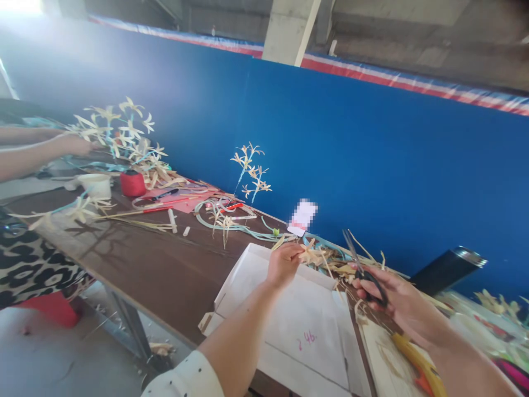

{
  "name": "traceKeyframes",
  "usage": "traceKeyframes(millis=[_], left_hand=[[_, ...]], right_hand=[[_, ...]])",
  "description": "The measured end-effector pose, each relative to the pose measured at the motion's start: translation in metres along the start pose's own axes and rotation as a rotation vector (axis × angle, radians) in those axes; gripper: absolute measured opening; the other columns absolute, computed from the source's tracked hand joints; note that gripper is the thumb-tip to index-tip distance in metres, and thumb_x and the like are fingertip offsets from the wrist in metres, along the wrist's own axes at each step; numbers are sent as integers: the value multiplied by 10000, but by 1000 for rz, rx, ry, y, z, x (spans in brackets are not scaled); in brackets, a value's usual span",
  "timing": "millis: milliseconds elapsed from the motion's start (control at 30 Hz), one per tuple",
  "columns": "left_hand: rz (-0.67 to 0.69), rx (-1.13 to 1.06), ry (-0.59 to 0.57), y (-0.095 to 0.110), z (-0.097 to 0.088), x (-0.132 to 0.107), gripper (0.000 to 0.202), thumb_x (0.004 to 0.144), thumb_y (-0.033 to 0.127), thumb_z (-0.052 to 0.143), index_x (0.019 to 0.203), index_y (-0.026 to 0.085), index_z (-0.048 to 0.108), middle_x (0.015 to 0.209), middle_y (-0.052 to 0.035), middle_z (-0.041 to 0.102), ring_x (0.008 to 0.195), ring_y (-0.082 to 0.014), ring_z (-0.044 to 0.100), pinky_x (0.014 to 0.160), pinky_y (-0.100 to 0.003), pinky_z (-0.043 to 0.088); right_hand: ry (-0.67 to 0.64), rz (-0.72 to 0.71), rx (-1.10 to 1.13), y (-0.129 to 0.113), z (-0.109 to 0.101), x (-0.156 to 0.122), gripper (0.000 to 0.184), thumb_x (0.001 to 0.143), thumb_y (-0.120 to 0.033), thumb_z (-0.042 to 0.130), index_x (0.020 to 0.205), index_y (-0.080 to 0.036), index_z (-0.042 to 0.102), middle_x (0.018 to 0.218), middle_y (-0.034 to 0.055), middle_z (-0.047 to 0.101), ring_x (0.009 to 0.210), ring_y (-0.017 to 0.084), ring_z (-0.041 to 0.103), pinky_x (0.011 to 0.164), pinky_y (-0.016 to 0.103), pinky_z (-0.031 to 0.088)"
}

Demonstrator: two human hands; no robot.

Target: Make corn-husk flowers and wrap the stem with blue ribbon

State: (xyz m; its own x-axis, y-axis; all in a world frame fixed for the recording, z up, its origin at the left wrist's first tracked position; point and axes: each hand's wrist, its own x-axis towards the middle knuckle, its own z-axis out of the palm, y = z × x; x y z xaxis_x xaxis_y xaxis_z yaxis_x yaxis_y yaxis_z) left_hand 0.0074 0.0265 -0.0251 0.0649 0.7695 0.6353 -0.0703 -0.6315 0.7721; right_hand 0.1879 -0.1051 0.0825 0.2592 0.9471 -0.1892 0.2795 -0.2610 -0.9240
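My left hand point(283, 263) is closed in a pinch on a small straw-coloured flower point(311, 254) held above a flattened white cardboard box point(289, 320). My right hand point(397, 300) grips black-handled scissors point(362, 264), blades parted and pointing up toward the flower. A heap of straw strips and flower pieces point(343, 267) lies between the two hands on the brown table point(157, 264).
Another person's arms point(37, 149) reach in at far left beside a bunch of straw flowers point(119, 135). A red thread spool point(133, 183), white cup point(96, 184), teal strips and pens lie on the table. A dark cylinder point(448, 267) rests against the blue wall.
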Motion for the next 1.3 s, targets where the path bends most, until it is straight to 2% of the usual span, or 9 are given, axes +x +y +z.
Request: traceKeyframes(millis=[100, 267, 367, 533, 733, 1000, 1167, 1233, 1300], left_hand=[[3, 8, 23, 3, -1, 1, 220, 701, 10, 597, 785, 181, 708, 890, -35, 702, 831, -131, 642, 778, -237, 515], [50, 9, 15, 0, -1, 1, 182, 709, 23, 600, 731, 174, 700, 899, -49, 705, 852, -139, 648, 782, -250, 527], [90, -5, 8, -3, 0, 0, 199, 720, 23, 583, 746, 182, 701, 901, -48, 708, 857, -141, 652, 775, -255, 538], [107, 1, 12, -3, 0, 1, 230, 724, 27, 574, 817, 191, 706, 921, -45, 707, 829, -135, 664, 774, -257, 546], [155, -3, 12, 0, -1, 1, 197, 742, 58, 577, 814, 188, 706, 898, -47, 712, 826, -133, 668, 770, -237, 541], [130, -31, -13, 0, 0, 1, 155, 752, 101, 595, 810, 194, 705, 884, -42, 713, 829, -135, 664, 760, -226, 532], [100, -33, -25, 2, 0, 1, 141, 754, 119, 603, 814, 194, 706, 897, -44, 712, 833, -135, 662, 754, -223, 530], [103, -25, -22, 2, 0, 2, 131, 755, 127, 609, 811, 195, 706, 893, -45, 713, 836, -137, 662, 761, -228, 530], [109, -19, -17, 1, 0, 2, 125, 755, 130, 612, 807, 194, 705, 891, -46, 714, 834, -139, 663, 763, -233, 533]], right_hand=[[-134, -20, -118, -6, 3, -6, 503, 677, -509, 698, 1086, -221, 648, 826, 43, 660, 731, 173, 615, 586, 211, 497], [-286, -92, -273, -12, 7, -6, 536, 650, -537, 705, 1046, -176, 679, 929, 89, 671, 901, 242, 612, 810, 305, 481], [-287, -95, -343, -6, 3, 2, 589, 629, -575, 702, 1066, -179, 680, 937, 92, 675, 896, 255, 607, 748, 306, 492], [-299, -80, -402, 6, -9, 13, 558, 641, -599, 676, 1066, -236, 686, 750, 40, 660, 639, 189, 567, 559, 284, 459], [-347, -91, -421, 6, -11, 14, 514, 660, -581, 668, 1039, -235, 694, 631, 21, 596, 570, 167, 516, 561, 297, 434], [-334, -88, -443, -7, -4, 0, 467, 713, -571, 628, 1029, -235, 699, 641, 18, 579, 598, 167, 514, 590, 284, 425], [-394, -67, -385, -10, -2, -2, 418, 765, -482, 627, 1094, -226, 664, 690, 12, 581, 602, 132, 481, 589, 252, 405], [-405, -66, -360, -10, -2, -3, 370, 767, -463, 632, 1051, -230, 682, 676, 11, 586, 599, 131, 486, 592, 252, 409], [-336, -106, -364, -11, -2, -4, 322, 741, -460, 657, 959, -229, 715, 644, 17, 593, 584, 144, 503, 584, 267, 422]])
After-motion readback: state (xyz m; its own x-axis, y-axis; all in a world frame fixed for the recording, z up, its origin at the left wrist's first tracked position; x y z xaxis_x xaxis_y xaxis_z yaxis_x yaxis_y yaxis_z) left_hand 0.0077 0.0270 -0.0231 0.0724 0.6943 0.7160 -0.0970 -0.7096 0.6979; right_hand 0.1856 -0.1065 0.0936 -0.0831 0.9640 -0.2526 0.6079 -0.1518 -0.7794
